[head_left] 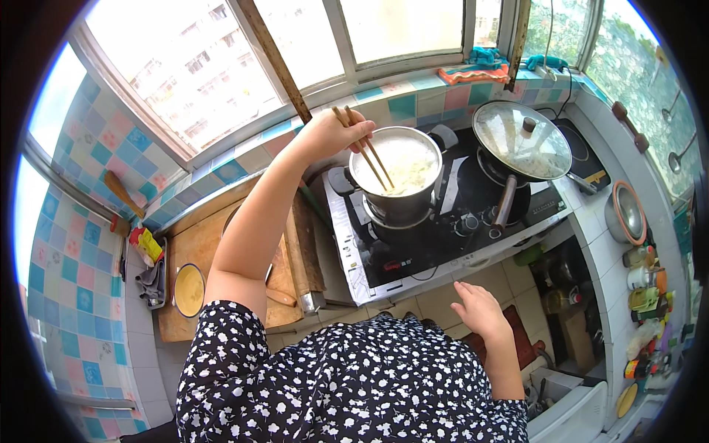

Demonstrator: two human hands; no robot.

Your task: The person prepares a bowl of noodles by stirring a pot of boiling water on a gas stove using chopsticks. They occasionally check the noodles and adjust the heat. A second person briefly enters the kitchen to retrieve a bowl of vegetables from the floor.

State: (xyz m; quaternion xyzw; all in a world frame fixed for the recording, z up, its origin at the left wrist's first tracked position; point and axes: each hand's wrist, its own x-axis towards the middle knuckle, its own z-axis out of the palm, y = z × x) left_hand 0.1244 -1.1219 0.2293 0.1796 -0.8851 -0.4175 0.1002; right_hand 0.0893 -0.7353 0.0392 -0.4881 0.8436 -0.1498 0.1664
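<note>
My left hand (332,138) is closed round a pair of wooden chopsticks (374,164), its arm stretched forward. The chopstick tips dip into a steel pot (402,203) on the left burner. Inside the pot, pale noodle-like strands (412,176) lie in whitish, cloudy liquid. My right hand (478,308) hangs in the air in front of the stove, fingers apart, holding nothing. To the right of the pot stands a wok under a glass lid (509,140), its long handle (504,203) pointing toward me.
Beneath my left arm lies a wooden board (207,295) with a yellow-filled bowl (190,289) and a knife handle (281,297). The gas stove (399,262) has a black top. Several bottles and jars (650,295) line the right counter near a metal bowl (626,213). Folded cloths (480,68) lie on the windowsill.
</note>
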